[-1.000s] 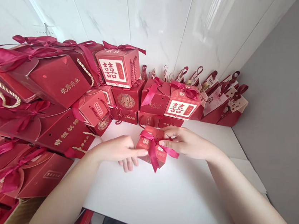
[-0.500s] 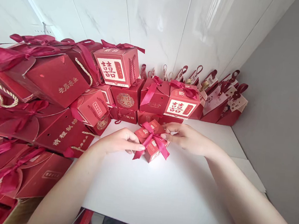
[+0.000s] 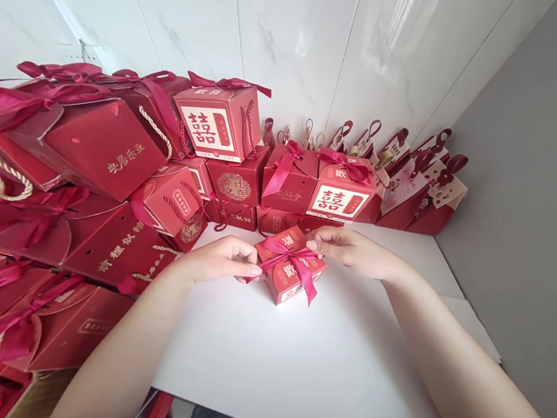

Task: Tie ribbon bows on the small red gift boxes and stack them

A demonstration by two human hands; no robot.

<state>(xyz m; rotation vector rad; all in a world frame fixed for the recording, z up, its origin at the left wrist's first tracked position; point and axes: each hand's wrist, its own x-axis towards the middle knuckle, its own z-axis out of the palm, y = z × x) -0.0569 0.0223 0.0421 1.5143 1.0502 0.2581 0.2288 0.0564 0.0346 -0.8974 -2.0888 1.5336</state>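
A small red gift box [image 3: 286,278] with white and gold lettering sits on the white tabletop, a magenta ribbon [image 3: 306,281] knotted across its top. My left hand [image 3: 227,257] is at the box's left side, thumb and fingers pinched on one ribbon end, which is drawn out toward the left. On the other side, my right hand [image 3: 349,250] has its thumb and forefinger closed on the ribbon's bow near the box's upper right edge. The other tail of the ribbon hangs loose over the front of the box.
Stacked red gift boxes [image 3: 109,149] with ribbons and rope handles fill the left. More boxes [image 3: 341,193] stand behind the hands, and bags with ribbon loops [image 3: 438,194] line the back right. A tiled wall [image 3: 289,29] rises behind the white table [image 3: 291,365]; a grey panel stands right.
My left hand has taken the left ribbon end and pulled it leftward, off the box's front. The box has turned slightly. My right hand has shifted a little to the right.
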